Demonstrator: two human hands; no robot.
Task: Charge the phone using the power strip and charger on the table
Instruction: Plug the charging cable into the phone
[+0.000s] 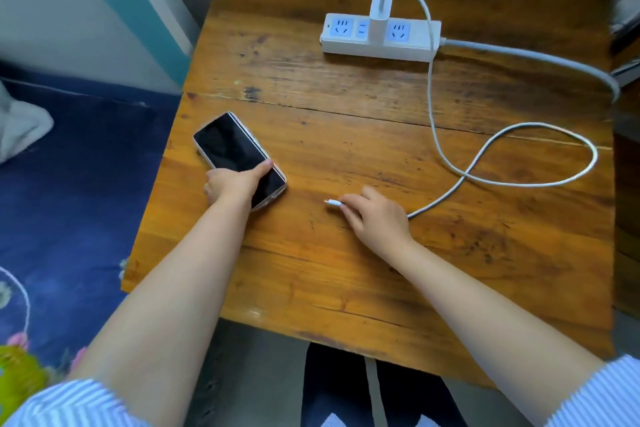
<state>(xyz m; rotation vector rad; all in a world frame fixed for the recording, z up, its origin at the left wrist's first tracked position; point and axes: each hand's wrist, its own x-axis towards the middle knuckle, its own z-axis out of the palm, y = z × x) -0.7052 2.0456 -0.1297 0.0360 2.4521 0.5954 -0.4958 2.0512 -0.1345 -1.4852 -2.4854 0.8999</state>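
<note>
Charger (380, 15) sits in the power strip (381, 36); left hand (230, 184) grips the phone (239, 158). Near the phone, right hand (375, 215) pinches the cable plug (333, 203), which probably needs lining up with the port next

Bright even daylight, faint shadows, soft glare on the table (346, 107), wide-angle bending and blur at edges

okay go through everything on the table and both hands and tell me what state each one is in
Phone: flat on the table, screen dark, not plugged in.
Charger: plugged into the power strip.
Power strip: on the table, other sockets free.
Cable: looped, joined to the charger.
Cable plug: free, pinched.
Left hand: gripping the phone.
Right hand: holding the cable plug.
</note>
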